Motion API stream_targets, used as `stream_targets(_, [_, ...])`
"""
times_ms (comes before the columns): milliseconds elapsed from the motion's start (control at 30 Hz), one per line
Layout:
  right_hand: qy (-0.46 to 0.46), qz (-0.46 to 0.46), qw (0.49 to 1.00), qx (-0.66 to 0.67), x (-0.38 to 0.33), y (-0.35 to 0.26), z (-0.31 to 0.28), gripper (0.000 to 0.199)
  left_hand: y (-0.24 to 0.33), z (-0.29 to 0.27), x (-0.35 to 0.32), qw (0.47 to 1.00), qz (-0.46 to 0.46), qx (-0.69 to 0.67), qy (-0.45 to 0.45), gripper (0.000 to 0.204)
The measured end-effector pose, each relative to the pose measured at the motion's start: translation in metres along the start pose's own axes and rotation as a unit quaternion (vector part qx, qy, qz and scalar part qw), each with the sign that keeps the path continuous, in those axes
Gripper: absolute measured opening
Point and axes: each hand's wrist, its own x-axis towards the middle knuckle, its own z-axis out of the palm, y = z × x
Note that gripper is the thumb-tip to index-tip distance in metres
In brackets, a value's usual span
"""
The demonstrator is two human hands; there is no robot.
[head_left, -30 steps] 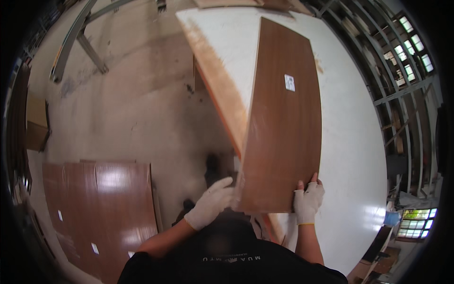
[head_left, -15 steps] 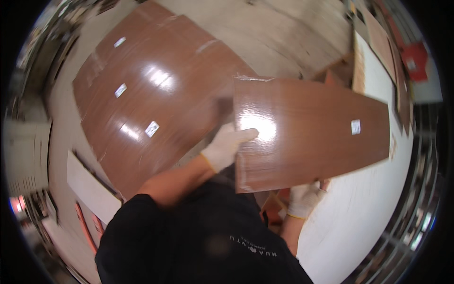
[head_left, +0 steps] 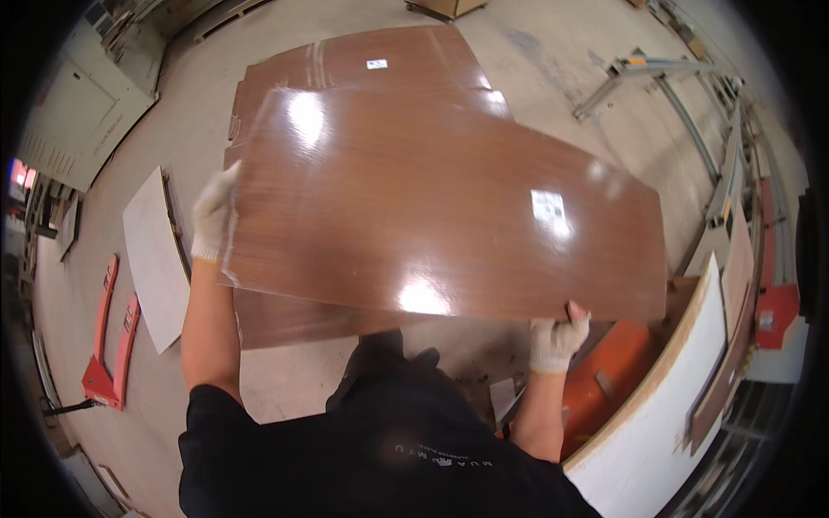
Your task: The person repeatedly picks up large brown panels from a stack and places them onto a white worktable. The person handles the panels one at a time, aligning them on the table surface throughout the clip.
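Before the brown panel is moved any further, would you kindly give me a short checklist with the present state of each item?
1. Left hand gripping the brown panel at its left edge: ok.
2. Right hand gripping the near edge: ok.
3. Gloves on both hands: ok.
4. Panel held clear above the stack of brown panels on the floor: ok.
5. Panel's right corner clear of the white board: cannot tell.
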Motion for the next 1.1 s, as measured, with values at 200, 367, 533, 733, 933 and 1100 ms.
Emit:
stream_targets(200, [-0.001,0.166,0.985,0.048,0.2,0.161,0.112,0.038,-0.033,-0.013,0.019,0.899,0.238,-0.358,0.087,0.07])
stream_targets(367, [-0.015,0.219,0.976,0.012,0.275,0.302,0.155,0.025,-0.084,-0.022,0.119,0.849,0.151,-0.368,0.347,0.041])
stream_targets(533, [0.025,0.276,0.961,0.02,0.33,0.39,0.178,0.023,-0.115,-0.04,0.216,0.847,0.086,-0.255,0.458,0.035])
stream_targets(733, [0.004,0.281,0.959,0.028,0.407,0.444,0.201,0.03,-0.122,-0.067,0.318,0.907,0.072,-0.206,0.36,0.044])
stream_targets(933, [0.015,0.275,0.961,0.013,0.449,0.471,0.218,0.024,-0.109,-0.082,0.371,0.94,-0.016,-0.164,0.299,0.048])
stream_targets(1100, [-0.041,0.301,0.952,0.028,0.465,0.49,0.216,0.016,-0.104,-0.098,0.395,0.944,-0.028,-0.164,0.285,0.042])
